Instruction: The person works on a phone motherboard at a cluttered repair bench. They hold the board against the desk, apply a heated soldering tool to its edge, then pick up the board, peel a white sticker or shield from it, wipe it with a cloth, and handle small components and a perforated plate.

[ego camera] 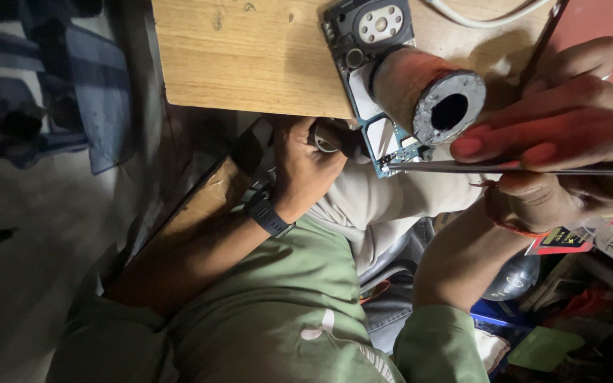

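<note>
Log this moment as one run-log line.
left hand: grips dark tool under board edge | right hand: holds tweezers, tip at circuit board | cylinder on circuit board | wooden board

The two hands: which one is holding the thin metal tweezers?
The right hand pinches the tweezers, tips at the circuit board. The left hand, with the black wristband, grips a small dark tool at the board's edge.

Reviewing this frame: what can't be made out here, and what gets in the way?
- Head view: the middle of the circuit board is hidden by the hollow cylinder.
- What the left hand grips: only a dark round end shows; the fingers cover the rest.
- The right hand holding the thin metal tool: both cut off by the right edge.
- Clutter at lower right: too dark to identify.
</note>
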The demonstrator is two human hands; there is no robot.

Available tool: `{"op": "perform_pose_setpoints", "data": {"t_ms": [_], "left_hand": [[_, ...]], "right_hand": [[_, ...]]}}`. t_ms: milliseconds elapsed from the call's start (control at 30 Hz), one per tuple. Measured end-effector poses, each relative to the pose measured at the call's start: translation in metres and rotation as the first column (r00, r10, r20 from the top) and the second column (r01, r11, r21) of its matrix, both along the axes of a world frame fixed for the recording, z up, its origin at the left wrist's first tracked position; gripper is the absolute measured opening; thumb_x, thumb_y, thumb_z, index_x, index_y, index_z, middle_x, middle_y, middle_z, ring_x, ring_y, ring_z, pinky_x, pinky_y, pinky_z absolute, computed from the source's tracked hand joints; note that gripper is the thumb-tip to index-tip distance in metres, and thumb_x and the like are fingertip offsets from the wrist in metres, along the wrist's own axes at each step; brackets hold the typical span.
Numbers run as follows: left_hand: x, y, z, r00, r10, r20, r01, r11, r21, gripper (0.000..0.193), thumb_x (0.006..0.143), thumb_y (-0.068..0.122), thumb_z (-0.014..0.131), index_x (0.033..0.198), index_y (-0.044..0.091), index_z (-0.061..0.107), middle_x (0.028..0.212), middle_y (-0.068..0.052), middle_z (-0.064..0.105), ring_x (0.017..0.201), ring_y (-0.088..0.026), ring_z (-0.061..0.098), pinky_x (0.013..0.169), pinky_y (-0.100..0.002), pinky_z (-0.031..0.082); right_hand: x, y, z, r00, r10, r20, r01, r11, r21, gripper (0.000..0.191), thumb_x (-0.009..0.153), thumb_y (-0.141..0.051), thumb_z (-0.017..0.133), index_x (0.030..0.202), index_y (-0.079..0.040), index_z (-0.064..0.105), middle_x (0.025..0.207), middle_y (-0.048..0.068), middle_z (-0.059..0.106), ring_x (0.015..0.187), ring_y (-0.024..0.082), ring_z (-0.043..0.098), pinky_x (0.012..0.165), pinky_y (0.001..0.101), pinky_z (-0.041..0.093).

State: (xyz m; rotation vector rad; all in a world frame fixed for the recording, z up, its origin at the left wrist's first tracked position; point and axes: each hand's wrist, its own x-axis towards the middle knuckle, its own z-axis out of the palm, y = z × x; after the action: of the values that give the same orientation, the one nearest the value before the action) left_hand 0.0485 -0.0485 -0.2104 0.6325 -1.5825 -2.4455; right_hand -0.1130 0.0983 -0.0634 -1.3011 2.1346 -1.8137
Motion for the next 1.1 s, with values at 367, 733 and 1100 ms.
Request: {"op": "perform_pose_setpoints", "data": {"t_ms": [367,733,1100], "left_hand": [[0.004,0.0,-0.006,0.999,-0.029,-0.026,0.029,1.0,0.009,0.03,0.091,-0.011,0.07,0.118,0.001,0.064,0.11,-0.003,0.072,0.101,-0.009,0.07,0.089,-0.024,0.058],[0.007,0.002,-0.012,0.999,-0.029,-0.036,0.028,0.999,-0.039,0.033,0.09,-0.015,0.068,0.119,0.0,0.065,0.108,-0.004,0.072,0.098,-0.009,0.068,0.088,-0.024,0.056],[0.004,-0.003,-0.005,0.999,-0.046,-0.004,0.045,0.998,-0.038,0.029,0.09,-0.012,0.07,0.115,0.001,0.065,0.105,-0.003,0.072,0.094,-0.006,0.069,0.082,-0.022,0.056]], "right_hand": [[-0.002,0.0,0.004,0.997,0.063,-0.039,-0.062,0.998,0.023,0.028,0.092,-0.033,0.076,0.094,-0.013,0.056,0.083,0.012,0.075,0.075,0.02,0.064,0.086,0.0267,0.044],[-0.001,0.009,0.002,0.999,0.032,0.027,-0.034,0.998,0.058,0.025,0.092,-0.028,0.078,0.094,-0.014,0.058,0.084,0.014,0.075,0.073,0.018,0.067,0.091,0.0235,0.046],[-0.004,-0.008,0.008,0.997,0.076,0.003,-0.076,0.997,0.024,0.024,0.092,-0.029,0.076,0.094,-0.013,0.057,0.08,0.011,0.074,0.073,0.021,0.067,0.094,0.0249,0.045]]}}
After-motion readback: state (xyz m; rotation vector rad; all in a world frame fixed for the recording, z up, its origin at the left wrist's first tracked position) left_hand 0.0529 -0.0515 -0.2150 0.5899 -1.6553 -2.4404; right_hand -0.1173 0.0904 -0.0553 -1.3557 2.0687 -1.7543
